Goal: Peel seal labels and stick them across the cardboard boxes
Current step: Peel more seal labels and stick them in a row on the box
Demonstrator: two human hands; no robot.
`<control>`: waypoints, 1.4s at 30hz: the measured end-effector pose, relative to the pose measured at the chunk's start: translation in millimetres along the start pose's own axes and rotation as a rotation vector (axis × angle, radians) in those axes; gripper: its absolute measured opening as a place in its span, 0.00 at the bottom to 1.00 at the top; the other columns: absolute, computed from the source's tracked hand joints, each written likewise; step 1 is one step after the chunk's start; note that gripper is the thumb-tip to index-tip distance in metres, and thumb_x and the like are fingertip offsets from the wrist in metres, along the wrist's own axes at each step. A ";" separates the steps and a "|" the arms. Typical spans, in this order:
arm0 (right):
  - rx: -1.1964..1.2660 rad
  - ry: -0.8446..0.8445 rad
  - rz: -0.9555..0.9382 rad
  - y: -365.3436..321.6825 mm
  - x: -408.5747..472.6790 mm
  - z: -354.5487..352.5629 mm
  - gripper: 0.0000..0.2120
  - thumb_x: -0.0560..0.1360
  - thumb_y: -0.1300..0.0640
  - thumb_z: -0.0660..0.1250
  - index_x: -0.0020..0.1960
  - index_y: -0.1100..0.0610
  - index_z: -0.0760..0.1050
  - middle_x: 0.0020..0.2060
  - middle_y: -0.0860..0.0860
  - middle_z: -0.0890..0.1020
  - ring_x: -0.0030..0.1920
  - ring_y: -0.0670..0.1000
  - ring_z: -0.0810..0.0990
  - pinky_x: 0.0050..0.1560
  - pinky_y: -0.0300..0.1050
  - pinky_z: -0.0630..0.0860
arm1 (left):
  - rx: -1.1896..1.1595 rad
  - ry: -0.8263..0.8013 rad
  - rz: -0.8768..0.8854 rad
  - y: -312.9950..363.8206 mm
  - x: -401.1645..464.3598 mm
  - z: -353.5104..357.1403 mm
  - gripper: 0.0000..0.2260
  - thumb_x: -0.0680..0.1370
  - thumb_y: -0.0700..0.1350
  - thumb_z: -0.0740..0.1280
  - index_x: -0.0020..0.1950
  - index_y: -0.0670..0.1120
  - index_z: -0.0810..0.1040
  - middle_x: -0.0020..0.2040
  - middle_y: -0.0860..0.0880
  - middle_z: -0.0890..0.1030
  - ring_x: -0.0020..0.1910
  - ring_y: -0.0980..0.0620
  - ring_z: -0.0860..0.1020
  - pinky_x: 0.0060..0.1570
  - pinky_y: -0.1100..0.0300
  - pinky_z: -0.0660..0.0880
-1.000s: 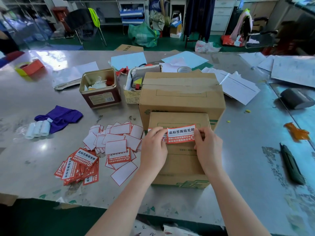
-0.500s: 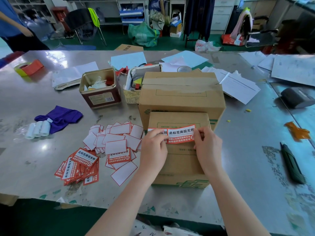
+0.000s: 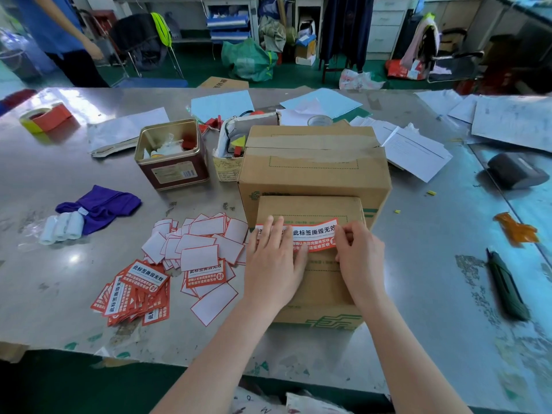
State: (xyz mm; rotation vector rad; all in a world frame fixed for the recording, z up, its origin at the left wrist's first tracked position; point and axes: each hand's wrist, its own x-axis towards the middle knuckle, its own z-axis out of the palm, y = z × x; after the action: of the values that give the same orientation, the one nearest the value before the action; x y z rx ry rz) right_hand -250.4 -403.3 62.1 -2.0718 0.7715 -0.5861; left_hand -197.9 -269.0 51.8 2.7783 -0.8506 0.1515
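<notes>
Small cardboard box (image 3: 310, 282): on the counter (image 3: 418, 264), right in front of the person, its far side against the large cardboard box (image 3: 313, 168).
Seal label (image 3: 313, 236): red and white, lying across the top of the small cardboard box near its far edge.
Left hand (image 3: 273, 264): grip flat, fingers straight, pressing the left end of the seal label down onto the small cardboard box.
Right hand (image 3: 361, 258): grip curled, fingertips pinching the right end of the seal label.
Unused labels (image 3: 134, 291): a fanned red stack on the counter, left of the small cardboard box.
Backing papers (image 3: 197, 246): white, scattered between the unused labels and the small cardboard box.
Tin (image 3: 171, 153): open, left of the large cardboard box.
Purple cloth (image 3: 101, 204): left of the tin, nearer the person.
</notes>
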 end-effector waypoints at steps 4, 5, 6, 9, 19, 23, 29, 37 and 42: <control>0.010 -0.006 0.003 0.0 -0.8 -1.3 0.11 0.78 0.56 0.60 0.42 0.61 0.74 0.30 0.56 0.78 0.31 0.54 0.76 0.32 0.36 0.68 | -0.032 0.060 0.114 -10.9 -24.5 0.4 0.26 0.81 0.55 0.45 0.64 0.43 0.76 0.65 0.48 0.76 0.69 0.49 0.69 0.71 0.49 0.60; 0.016 -0.009 0.005 0.1 -0.5 -1.2 0.11 0.78 0.56 0.60 0.41 0.61 0.74 0.30 0.56 0.78 0.32 0.55 0.77 0.32 0.38 0.69 | -0.063 0.060 0.134 -13.1 -27.6 0.0 0.26 0.81 0.55 0.45 0.63 0.43 0.76 0.64 0.49 0.77 0.69 0.50 0.69 0.71 0.50 0.58; 0.015 -0.011 0.008 0.2 -0.1 -1.1 0.11 0.78 0.56 0.60 0.41 0.61 0.74 0.31 0.57 0.79 0.32 0.56 0.77 0.32 0.39 0.69 | -0.094 0.071 0.149 -14.8 -28.8 0.3 0.25 0.81 0.54 0.46 0.63 0.43 0.77 0.64 0.49 0.77 0.68 0.50 0.69 0.70 0.51 0.56; -0.012 -0.039 0.009 0.1 1.6 -3.2 0.11 0.78 0.56 0.60 0.41 0.61 0.75 0.33 0.56 0.80 0.32 0.56 0.78 0.32 0.41 0.69 | -0.163 0.117 0.175 -15.6 -28.9 0.3 0.20 0.80 0.50 0.53 0.60 0.43 0.79 0.61 0.48 0.79 0.66 0.50 0.72 0.68 0.51 0.59; 0.032 -0.101 0.095 -2.2 8.6 -21.8 0.10 0.78 0.54 0.59 0.43 0.58 0.74 0.25 0.55 0.80 0.18 0.42 0.73 0.26 0.31 0.70 | -0.241 0.168 0.165 -14.2 -27.3 -0.6 0.17 0.78 0.47 0.57 0.57 0.44 0.81 0.57 0.49 0.81 0.62 0.53 0.76 0.67 0.55 0.62; 0.207 -0.005 0.194 0.4 10.7 -29.3 0.06 0.77 0.57 0.58 0.51 0.56 0.73 0.28 0.53 0.82 0.18 0.45 0.74 0.24 0.29 0.70 | -0.243 0.159 0.157 -14.7 -27.4 -1.0 0.17 0.78 0.47 0.56 0.57 0.43 0.81 0.57 0.49 0.82 0.61 0.54 0.76 0.68 0.55 0.61; 0.184 0.096 0.169 6.0 0.0 -26.3 0.07 0.78 0.58 0.58 0.48 0.55 0.74 0.27 0.50 0.79 0.21 0.44 0.75 0.29 0.31 0.72 | -0.033 0.054 0.159 -8.5 -30.4 -3.2 0.23 0.79 0.55 0.52 0.62 0.43 0.77 0.63 0.48 0.78 0.66 0.51 0.72 0.69 0.49 0.56; 0.194 0.103 0.168 5.7 1.5 -28.8 0.09 0.77 0.59 0.57 0.42 0.56 0.74 0.27 0.51 0.78 0.20 0.44 0.74 0.26 0.30 0.70 | 0.023 -0.199 0.215 35.5 1.2 -9.2 0.37 0.74 0.67 0.38 0.77 0.46 0.47 0.77 0.51 0.46 0.76 0.54 0.42 0.71 0.54 0.35; 0.224 0.113 0.187 5.8 2.6 -30.5 0.09 0.78 0.59 0.57 0.43 0.57 0.74 0.29 0.54 0.79 0.20 0.44 0.73 0.25 0.28 0.68 | -0.012 -0.270 0.362 39.1 16.4 -1.3 0.32 0.78 0.64 0.45 0.77 0.47 0.47 0.78 0.52 0.45 0.76 0.56 0.42 0.74 0.54 0.40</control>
State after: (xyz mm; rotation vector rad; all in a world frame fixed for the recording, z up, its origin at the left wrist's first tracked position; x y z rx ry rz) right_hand -269.9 -424.3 74.3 -1.7520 0.9103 -0.6571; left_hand -206.4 -308.9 63.2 2.6423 -1.4106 -0.1726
